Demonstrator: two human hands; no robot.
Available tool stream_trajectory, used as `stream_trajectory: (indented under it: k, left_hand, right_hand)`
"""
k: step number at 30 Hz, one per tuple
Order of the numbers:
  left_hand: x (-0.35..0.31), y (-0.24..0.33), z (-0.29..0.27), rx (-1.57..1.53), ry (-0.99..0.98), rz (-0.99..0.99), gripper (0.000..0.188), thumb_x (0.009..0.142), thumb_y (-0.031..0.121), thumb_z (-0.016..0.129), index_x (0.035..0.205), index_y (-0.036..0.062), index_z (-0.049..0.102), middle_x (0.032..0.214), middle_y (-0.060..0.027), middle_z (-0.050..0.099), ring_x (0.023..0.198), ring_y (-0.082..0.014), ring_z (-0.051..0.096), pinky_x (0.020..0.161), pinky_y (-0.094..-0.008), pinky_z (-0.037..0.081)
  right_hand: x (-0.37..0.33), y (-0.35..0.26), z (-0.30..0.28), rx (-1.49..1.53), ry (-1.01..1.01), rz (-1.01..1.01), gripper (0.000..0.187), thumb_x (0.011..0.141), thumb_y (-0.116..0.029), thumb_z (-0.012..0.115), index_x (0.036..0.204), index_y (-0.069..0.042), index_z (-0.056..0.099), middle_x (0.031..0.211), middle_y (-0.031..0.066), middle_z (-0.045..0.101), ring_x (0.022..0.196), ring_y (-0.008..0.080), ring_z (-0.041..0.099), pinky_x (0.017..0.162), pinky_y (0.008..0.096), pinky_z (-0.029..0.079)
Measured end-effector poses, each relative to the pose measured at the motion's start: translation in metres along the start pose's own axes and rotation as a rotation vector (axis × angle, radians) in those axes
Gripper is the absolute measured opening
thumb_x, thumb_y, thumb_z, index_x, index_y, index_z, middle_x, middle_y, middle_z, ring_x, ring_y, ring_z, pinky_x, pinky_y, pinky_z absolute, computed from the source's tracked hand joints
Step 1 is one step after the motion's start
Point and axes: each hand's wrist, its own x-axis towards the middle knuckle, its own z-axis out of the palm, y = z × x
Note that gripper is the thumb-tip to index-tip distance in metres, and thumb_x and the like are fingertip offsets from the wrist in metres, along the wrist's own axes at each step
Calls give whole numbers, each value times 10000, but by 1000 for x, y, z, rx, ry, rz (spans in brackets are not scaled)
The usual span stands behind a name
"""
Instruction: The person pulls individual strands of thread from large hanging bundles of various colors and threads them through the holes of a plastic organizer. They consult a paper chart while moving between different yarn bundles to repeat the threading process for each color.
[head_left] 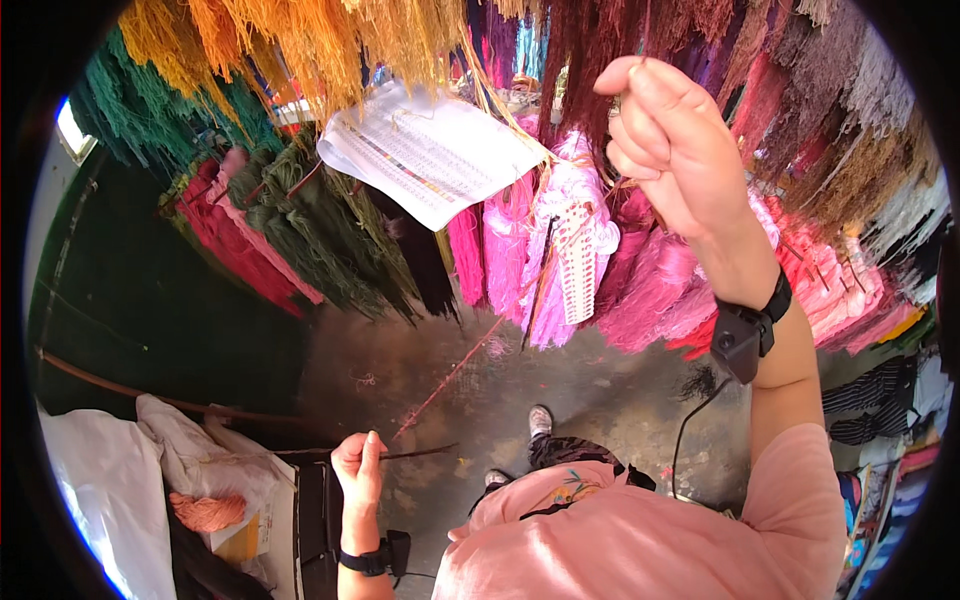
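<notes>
Maroon yarn [580,70] hangs beside the raised right hand [685,150], its fingers pinching a thin strand; the lowered left hand [357,472] pinches a dark thread [422,453].

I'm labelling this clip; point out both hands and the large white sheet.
Left hand [358,470]: head view, middle of the hand.
Right hand [676,145]: head view, middle of the hand.
White sheet [425,160]: head view, printed face.

Single fisheye view from the head, facing down, pink shirt [650,540] close, floor [620,400] farther below
</notes>
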Motion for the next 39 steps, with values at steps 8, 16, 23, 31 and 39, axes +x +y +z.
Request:
stream_trajectory:
  k: [8,16,23,31,39]
  left_hand:
    - [29,33,-14,403,122,309,247,770,87,515,545,-1,465,469,-53,465,402,-119,394,403,-237,300]
    - [57,-1,-43,-548,401,-103,259,781,181,525,559,83,434,444,59,304,344,-21,199,320,-181,117]
    - [96,10,-79,-867,575,-190,198,785,151,509,616,76,439,445,74,227,348,-22,150,309,-181,120]
    - [132,-3,-123,-850,869,-250,186,771,150,525,625,74,437,442,71,210,339,-42,143,295,-186,118]
    - [163,-11,-147,-852,1022,-345,185,772,121,487,602,90,422,436,69,168,342,-49,121,297,-174,118]
  right_hand:
    - [16,-7,-27,-1006,11,-217,214,804,-147,446,730,14,567,539,-35,452,493,31,380,451,192,306]
    - [23,-5,-29,-1337,-401,-377,148,747,-113,496,664,8,514,550,107,428,468,204,453,477,300,362]
    - [43,-14,-23,-1767,-1004,-465,102,567,-77,527,553,-42,432,527,70,476,519,239,516,430,344,392]
    - [66,-25,-34,-1754,-1093,-775,97,538,-107,515,559,-68,428,473,14,418,460,176,483,399,298,371]
    - [66,-27,-57,-1608,-1104,-793,120,538,-109,519,543,-70,405,474,20,383,445,179,464,362,309,343]
